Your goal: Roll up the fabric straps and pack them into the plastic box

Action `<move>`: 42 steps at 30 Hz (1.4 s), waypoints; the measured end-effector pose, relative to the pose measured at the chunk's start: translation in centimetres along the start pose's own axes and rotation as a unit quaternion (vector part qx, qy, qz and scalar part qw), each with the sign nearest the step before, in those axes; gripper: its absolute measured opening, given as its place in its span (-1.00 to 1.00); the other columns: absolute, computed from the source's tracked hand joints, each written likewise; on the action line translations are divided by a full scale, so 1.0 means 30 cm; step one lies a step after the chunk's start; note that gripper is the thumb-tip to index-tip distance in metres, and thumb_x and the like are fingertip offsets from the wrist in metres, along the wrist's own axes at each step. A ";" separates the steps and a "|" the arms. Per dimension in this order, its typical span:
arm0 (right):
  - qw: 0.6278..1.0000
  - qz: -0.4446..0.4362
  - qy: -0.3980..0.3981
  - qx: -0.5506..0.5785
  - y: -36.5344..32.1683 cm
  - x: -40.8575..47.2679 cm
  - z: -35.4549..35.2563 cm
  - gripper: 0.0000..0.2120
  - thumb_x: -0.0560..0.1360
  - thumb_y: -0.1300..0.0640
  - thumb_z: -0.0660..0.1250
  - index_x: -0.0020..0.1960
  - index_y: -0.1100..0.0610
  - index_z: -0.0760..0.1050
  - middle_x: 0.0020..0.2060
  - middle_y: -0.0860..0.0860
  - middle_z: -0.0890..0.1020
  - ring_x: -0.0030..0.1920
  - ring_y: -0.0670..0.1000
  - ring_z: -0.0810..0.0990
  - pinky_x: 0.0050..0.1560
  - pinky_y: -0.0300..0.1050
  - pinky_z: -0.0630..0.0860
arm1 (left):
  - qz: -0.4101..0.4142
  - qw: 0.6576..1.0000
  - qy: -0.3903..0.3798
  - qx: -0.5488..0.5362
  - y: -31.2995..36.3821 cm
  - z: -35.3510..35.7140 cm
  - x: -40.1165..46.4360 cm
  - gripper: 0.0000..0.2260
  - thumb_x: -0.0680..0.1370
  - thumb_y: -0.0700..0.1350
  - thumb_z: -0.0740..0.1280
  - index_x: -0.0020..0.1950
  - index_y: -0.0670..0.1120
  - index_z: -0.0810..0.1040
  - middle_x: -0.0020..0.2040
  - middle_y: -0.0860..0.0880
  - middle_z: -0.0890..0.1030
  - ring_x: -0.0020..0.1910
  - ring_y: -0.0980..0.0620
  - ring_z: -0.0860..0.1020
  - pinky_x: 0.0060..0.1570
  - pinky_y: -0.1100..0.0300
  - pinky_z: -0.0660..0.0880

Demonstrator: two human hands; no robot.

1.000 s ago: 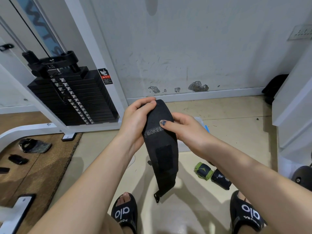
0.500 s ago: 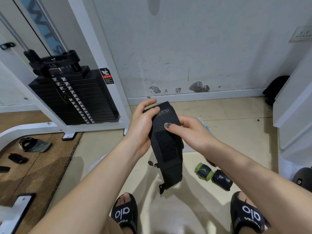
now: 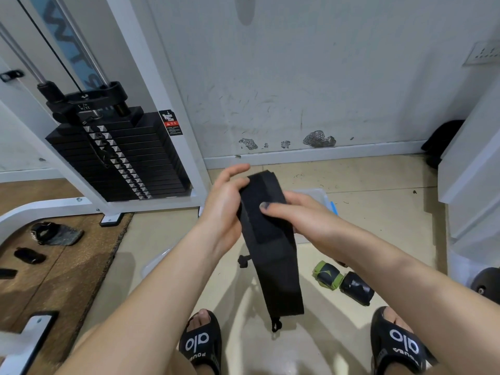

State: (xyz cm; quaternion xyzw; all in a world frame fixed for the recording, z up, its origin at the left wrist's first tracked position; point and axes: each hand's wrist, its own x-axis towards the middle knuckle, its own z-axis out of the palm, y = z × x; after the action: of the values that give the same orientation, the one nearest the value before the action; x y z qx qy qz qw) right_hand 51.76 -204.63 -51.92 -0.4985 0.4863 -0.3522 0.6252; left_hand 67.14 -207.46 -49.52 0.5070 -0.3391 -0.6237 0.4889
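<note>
We held the strap [image 3: 266, 234] between our two hands above the floor [image 3: 365, 190], the left hand [image 3: 226, 209] on its left edge and the right hand [image 3: 303, 215] on its right. Its free end hung down between our sandals [image 3: 201, 345]. The plastic box [image 3: 318, 194] lay on the floor just behind the right hand. Two rolled straps [image 3: 342, 281] lay side by side to the right, near our right foot. The weight stack [image 3: 121, 158] stood far left, against the wall [image 3: 297, 77].
</note>
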 end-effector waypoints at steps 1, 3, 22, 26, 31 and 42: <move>1.000 0.010 -0.012 -0.022 0.005 -0.003 0.004 -0.82 0.62 0.06 0.35 0.20 0.02 0.64 0.04 -0.04 0.76 0.08 -0.02 0.73 0.18 -0.06 0.59 | 0.001 1.000 0.016 -0.019 0.019 -0.013 0.009 -0.72 0.69 -0.27 0.18 0.30 -0.05 0.57 -0.11 -0.14 0.67 -0.26 0.00 0.64 -0.28 0.14 0.64; 0.998 0.025 -0.018 -0.059 0.014 -0.006 0.009 -0.84 0.61 0.03 0.37 0.15 0.01 0.65 0.02 -0.07 0.76 0.06 -0.06 0.73 0.18 -0.11 0.57 | -0.001 0.998 0.037 -0.051 0.048 -0.038 0.025 -0.75 0.70 -0.25 0.19 0.29 -0.05 0.57 -0.08 -0.11 0.68 -0.20 0.01 0.66 -0.23 0.12 0.66; 0.998 -0.002 0.033 0.044 -0.020 -0.008 -0.016 -0.72 0.58 0.14 0.42 0.26 0.20 0.56 0.08 0.18 0.73 0.14 0.18 0.71 0.26 0.16 0.56 | -0.062 0.998 -0.014 0.020 -0.016 -0.014 -0.018 -0.77 0.67 -0.22 0.23 0.21 -0.11 0.65 0.06 -0.11 0.73 -0.11 0.01 0.70 -0.21 0.19 0.62; 0.995 -0.012 0.064 0.074 -0.045 -0.005 -0.043 -0.73 0.58 0.15 0.40 0.19 0.31 0.59 0.09 0.28 0.70 -0.01 0.12 0.72 -0.01 -0.03 0.58 | -0.061 0.990 -0.096 0.084 0.005 -0.016 -0.031 -0.71 0.64 -0.19 0.15 0.19 -0.07 0.65 -0.17 -0.06 0.71 -0.23 -0.01 0.65 -0.15 0.11 0.58; 0.995 -0.002 0.056 0.088 -0.061 -0.013 -0.067 -0.67 0.58 0.14 0.40 0.21 0.37 0.59 0.04 0.29 0.71 -0.03 0.13 0.68 -0.03 -0.02 0.51 | 0.024 0.899 -0.132 0.416 0.003 -0.070 -0.015 -0.59 0.56 -0.19 0.16 0.27 0.24 0.50 -0.22 -0.02 0.69 -0.23 0.04 0.56 -0.16 0.13 0.47; 0.995 0.017 0.042 0.089 -0.085 -0.023 -0.063 -0.76 0.57 0.15 0.40 0.10 0.32 0.62 -0.08 0.18 0.64 -0.06 0.12 0.60 -0.01 0.00 0.42 | 0.346 0.756 -0.125 0.541 -0.021 -0.100 -0.011 -0.65 0.53 -0.30 0.30 0.22 0.07 0.52 0.08 0.19 0.51 0.00 0.21 0.45 -0.04 0.20 0.41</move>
State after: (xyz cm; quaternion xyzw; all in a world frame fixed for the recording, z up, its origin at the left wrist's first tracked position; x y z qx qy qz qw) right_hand 49.88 -205.16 -49.34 -0.4170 0.4875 -0.4042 0.6521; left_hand 69.88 -206.73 -50.78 0.4523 -0.8307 -0.1825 0.2686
